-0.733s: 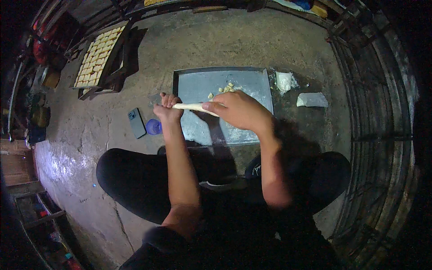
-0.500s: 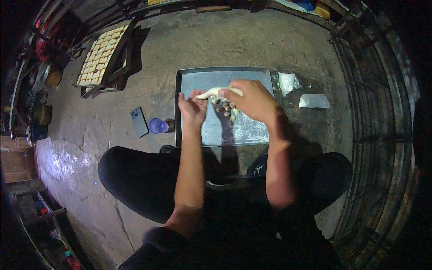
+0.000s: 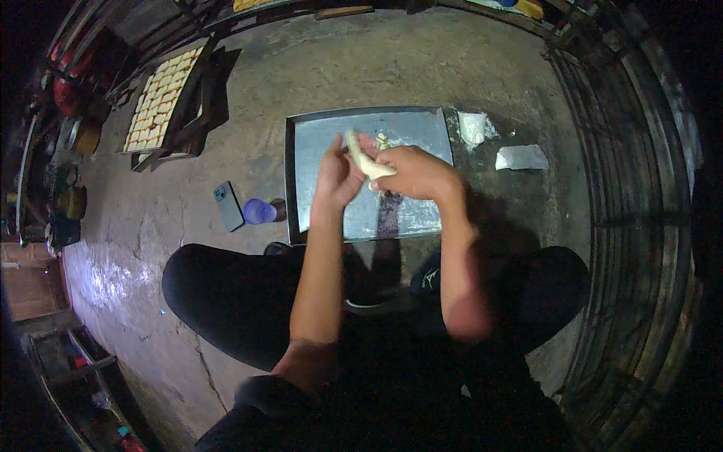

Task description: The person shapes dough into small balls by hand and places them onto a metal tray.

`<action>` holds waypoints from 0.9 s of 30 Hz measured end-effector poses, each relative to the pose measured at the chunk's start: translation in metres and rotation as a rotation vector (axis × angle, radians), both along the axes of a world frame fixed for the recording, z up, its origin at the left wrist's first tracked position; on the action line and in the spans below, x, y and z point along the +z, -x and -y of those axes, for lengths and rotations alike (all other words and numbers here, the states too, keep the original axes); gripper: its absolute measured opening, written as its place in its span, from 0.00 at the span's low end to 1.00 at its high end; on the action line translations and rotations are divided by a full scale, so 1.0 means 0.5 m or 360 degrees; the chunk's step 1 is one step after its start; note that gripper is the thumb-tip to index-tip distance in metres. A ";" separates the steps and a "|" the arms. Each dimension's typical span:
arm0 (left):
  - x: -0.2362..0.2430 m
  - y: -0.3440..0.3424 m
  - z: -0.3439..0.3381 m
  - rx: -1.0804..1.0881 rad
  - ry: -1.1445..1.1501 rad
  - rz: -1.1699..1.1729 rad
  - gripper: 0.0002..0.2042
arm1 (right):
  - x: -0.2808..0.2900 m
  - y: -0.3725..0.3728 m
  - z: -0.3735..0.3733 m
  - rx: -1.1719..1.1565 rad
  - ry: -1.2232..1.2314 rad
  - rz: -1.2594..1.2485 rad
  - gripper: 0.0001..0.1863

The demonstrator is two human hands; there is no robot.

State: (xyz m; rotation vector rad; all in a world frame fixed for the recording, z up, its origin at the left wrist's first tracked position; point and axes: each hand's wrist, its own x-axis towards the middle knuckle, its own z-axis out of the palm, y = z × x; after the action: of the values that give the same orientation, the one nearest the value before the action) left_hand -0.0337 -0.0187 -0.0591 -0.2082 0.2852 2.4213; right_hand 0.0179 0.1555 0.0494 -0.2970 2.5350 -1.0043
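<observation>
A long, soft strip of pale dough (image 3: 360, 157) hangs above the metal tray (image 3: 320, 132). My right hand (image 3: 418, 173) is closed round its lower end, thumb against the fingers. The other end curves up across the fingers of my left hand (image 3: 337, 179), which is palm up with its fingers stretched and the thumb apart. White flour dusts the tray's right half. Small pale scraps (image 3: 382, 141) lie on the tray just beyond my hands. The small brown lumps on the tray are mostly hidden by my right hand.
Left of the tray are a purple cup (image 3: 260, 212) and a phone (image 3: 229, 206). A white bag of powder (image 3: 472, 129) and a pale folded packet (image 3: 522, 157) lie to the right. Farther left stands a raised tray of shaped dough pieces (image 3: 160, 102). Dark racks (image 3: 633, 226) line the right side.
The dough strip has swung from nearly level to steeply slanted, its free end pointing away from me. Both hands have come closer together, and my right hand now covers most of the brown lumps.
</observation>
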 end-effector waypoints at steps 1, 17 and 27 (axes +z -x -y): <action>0.017 0.008 -0.003 0.0235 0.0349 0.0045 0.18 | -0.006 0.001 -0.001 0.0084 -0.0026 0.0076 0.20; 0.114 -0.020 -0.015 -0.0206 0.0996 -0.0423 0.20 | -0.030 0.047 0.017 -0.0848 0.0636 -0.0688 0.25; 0.165 -0.051 -0.060 -0.0417 0.1773 -0.1046 0.32 | -0.099 0.073 0.066 -0.1521 0.0838 -0.0966 0.24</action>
State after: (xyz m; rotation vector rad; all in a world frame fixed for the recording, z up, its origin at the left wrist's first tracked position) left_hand -0.0083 0.0113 0.0234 0.1538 1.8028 1.7491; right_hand -0.0187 0.1225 -0.0002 0.6527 2.9081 -2.2200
